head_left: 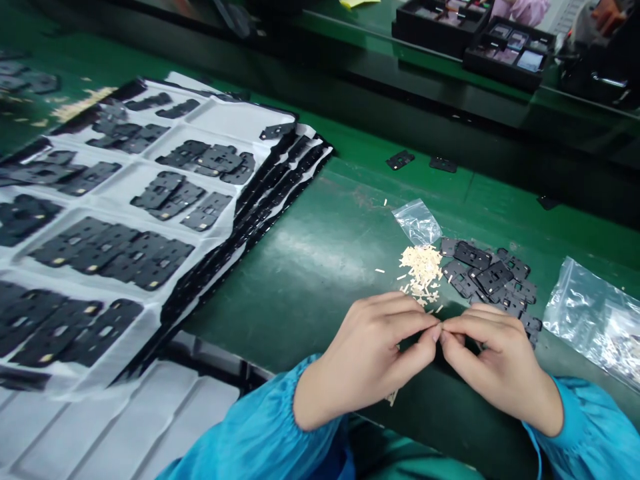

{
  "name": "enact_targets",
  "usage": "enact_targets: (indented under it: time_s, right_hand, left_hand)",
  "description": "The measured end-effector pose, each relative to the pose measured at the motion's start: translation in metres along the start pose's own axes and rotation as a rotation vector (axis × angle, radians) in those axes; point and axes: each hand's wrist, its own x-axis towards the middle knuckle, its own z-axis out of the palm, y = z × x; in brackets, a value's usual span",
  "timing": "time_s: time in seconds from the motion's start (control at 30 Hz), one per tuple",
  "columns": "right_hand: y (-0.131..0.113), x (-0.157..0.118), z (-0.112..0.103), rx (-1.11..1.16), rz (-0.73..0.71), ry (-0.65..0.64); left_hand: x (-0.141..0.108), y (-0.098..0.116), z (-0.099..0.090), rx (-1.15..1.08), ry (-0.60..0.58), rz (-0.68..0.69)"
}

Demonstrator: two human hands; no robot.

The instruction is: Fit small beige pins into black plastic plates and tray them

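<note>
Thumb and forefinger pinched, my left hand (377,350) meets the fingertips of my right hand (495,347) above the near part of the green table. Both hands are closed in a pinch; whatever lies between the fingertips is too small or hidden to name. Just beyond them is a heap of small cream-coloured strips (421,268), some scattered loose. Beside that heap, behind my right hand, lies a pile of flat black plates with cut-outs (493,277). A small clear zip bag (419,221) rests at the far side of the strips.
On the left, a stack of trays (107,193) lined with white holds many black plates in its compartments. A larger clear bag (580,310) lies at right. Two loose black plates (400,160) are farther back. Black boxes (507,50) stand on the raised shelf behind.
</note>
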Motion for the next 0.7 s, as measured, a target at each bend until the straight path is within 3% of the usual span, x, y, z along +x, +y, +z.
enact_targets:
  time_s: [0.3,0.5,0.6,0.7]
  right_hand:
    - [0.003,0.002,0.000,0.191,0.110,0.020]
    - [0.007,0.003,0.003,0.342,0.310,0.065]
    - [0.012,0.004,0.005,0.410,0.470,0.075]
    - [0.014,0.005,0.004,0.450,0.550,0.031]
  left_hand:
    - [0.001,-0.006,-0.001,0.007,-0.004,0.062]
    - [0.000,-0.019,0.004,0.349,0.138,0.008]
    - [-0.002,-0.015,0.008,0.430,0.236,0.132]
    - [-0.003,-0.007,0.015,0.482,0.242,0.254]
